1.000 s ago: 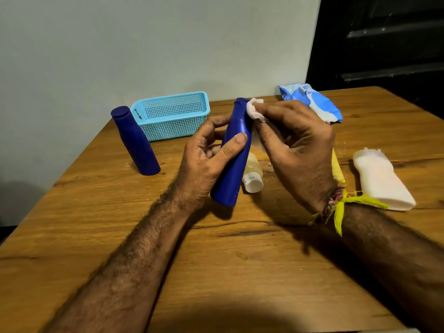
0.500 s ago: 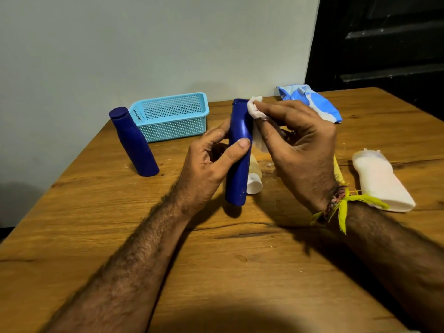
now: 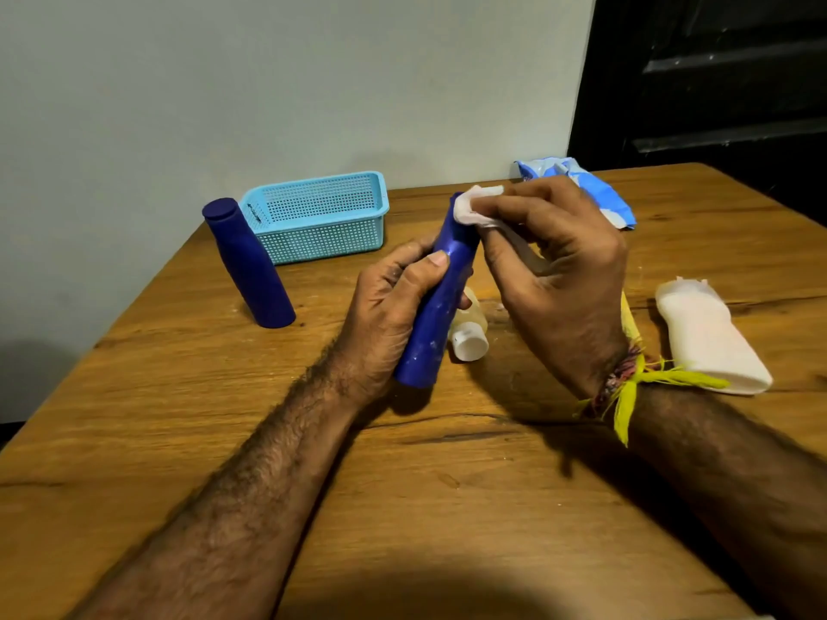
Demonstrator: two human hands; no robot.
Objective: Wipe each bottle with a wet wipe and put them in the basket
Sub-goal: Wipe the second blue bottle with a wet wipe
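My left hand (image 3: 385,311) grips a dark blue bottle (image 3: 432,333) around its middle, tilted with its base close above the table. My right hand (image 3: 559,279) pinches a white wet wipe (image 3: 474,208) against the bottle's top end. A second blue bottle (image 3: 250,270) stands upright at the left, beside the light blue mesh basket (image 3: 322,221), which looks empty. A small pale yellow bottle with a white cap (image 3: 470,337) lies behind the held bottle. A white bottle (image 3: 707,337) lies on its side at the right.
A blue and white wipes pack (image 3: 595,190) lies at the back, partly behind my right hand. The wooden table (image 3: 425,485) meets a pale wall at the back left. A dark doorway stands at the back right.
The held bottle has tilted from near upright back to a slant, its base swinging toward me. The wipe stays pressed on the bottle's top end.
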